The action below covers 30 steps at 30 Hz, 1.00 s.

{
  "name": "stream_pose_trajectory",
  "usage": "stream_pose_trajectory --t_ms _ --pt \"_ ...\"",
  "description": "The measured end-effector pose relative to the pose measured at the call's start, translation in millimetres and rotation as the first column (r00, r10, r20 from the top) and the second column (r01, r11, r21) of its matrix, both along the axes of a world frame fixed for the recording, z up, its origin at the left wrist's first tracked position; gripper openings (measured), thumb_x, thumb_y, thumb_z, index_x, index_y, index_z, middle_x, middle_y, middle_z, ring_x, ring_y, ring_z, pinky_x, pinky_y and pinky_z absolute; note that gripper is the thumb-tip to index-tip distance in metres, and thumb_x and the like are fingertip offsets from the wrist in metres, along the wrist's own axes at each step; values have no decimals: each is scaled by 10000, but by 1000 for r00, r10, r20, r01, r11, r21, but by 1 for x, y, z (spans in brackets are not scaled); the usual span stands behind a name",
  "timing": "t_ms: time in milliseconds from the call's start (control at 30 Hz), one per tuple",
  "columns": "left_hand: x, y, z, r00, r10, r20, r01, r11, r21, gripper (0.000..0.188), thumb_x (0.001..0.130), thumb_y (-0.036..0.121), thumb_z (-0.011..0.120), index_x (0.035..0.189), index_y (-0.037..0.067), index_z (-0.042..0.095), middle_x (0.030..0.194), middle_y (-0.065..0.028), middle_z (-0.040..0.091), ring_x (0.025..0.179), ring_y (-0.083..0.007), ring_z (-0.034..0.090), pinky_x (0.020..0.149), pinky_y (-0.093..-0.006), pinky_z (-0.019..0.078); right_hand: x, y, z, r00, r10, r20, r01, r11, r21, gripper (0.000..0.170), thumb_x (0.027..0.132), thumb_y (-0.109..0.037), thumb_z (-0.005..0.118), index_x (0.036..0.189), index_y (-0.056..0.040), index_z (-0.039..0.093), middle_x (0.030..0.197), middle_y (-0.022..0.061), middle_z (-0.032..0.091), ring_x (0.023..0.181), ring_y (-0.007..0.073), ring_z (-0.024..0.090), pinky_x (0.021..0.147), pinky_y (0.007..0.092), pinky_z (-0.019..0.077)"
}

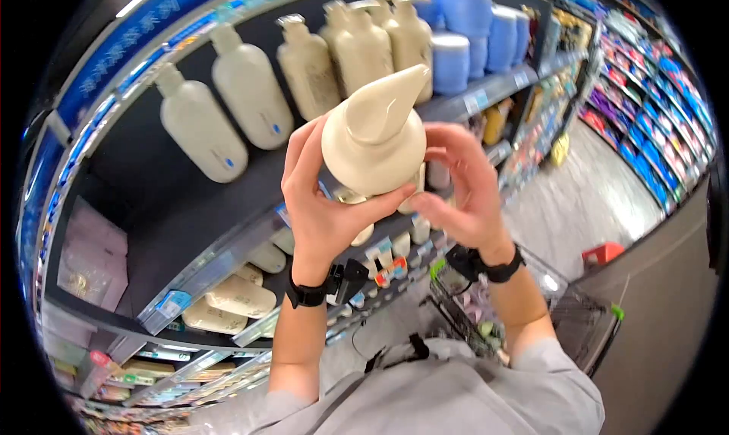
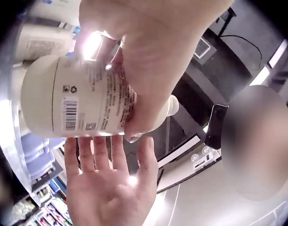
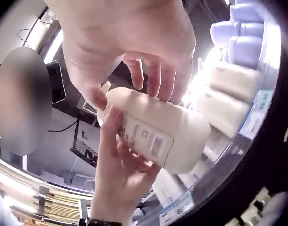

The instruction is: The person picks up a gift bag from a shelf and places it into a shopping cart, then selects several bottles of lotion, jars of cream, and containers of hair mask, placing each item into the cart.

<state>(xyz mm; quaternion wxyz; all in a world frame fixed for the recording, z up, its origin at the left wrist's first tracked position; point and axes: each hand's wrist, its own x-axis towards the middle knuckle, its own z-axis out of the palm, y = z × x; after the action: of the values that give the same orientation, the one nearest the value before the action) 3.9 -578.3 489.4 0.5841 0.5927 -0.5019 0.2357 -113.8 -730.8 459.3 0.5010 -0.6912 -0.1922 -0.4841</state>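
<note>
A cream pump bottle (image 1: 372,162) is held up in front of the shelf, its spout slanting away from the person. My left hand (image 1: 323,215) grips it, with fingers along one side and the thumb across the near side. Printed text and a barcode show on the bottle (image 2: 71,108) in the left wrist view. At its other side is my right hand (image 1: 472,196), fingers loosely bent and spread, not wrapped round it. In the right wrist view the fingertips of the right hand (image 3: 130,42) are right at the bottle's upper side, and the left hand (image 3: 123,169) holds from below.
Cream pump bottles (image 1: 361,44) and blue tubs (image 1: 467,14) stand on the upper shelf. Two white bottles (image 1: 201,131) are at its left. More products lie on the lower shelves. A wire shopping cart (image 1: 585,313) stands at the right, near a red object (image 1: 604,253) on the floor.
</note>
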Motion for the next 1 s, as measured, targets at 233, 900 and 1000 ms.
stream_pose_trajectory --t_ms 233,900,1000 --pt "-16 -34 -91 944 -306 -122 328 910 254 771 538 180 915 1231 -2 629 1198 -138 610 1108 -276 605 927 -380 501 -57 -25 -46 910 -224 -348 206 975 -88 729 680 -220 885 1306 -33 561 1175 59 613 1015 159 608 824 298 520" --pt "-81 -170 -466 886 -47 -461 377 651 658 816 587 220 898 1309 50 558 1279 -155 582 1151 -352 564 979 -441 465 -88 -85 -396 409 -228 -884 840 473 266 557 771 -268 840 1177 13 581 1031 80 563 957 170 590 804 304 506" --pt "-83 -168 -498 880 43 -473 347 621 703 833 588 192 899 1322 35 539 1286 -164 572 1176 -363 539 1009 -442 436 -80 -93 -430 499 -9 -867 811 357 463 421 808 -261 810 1064 20 630 872 29 602 758 104 570 671 263 487"
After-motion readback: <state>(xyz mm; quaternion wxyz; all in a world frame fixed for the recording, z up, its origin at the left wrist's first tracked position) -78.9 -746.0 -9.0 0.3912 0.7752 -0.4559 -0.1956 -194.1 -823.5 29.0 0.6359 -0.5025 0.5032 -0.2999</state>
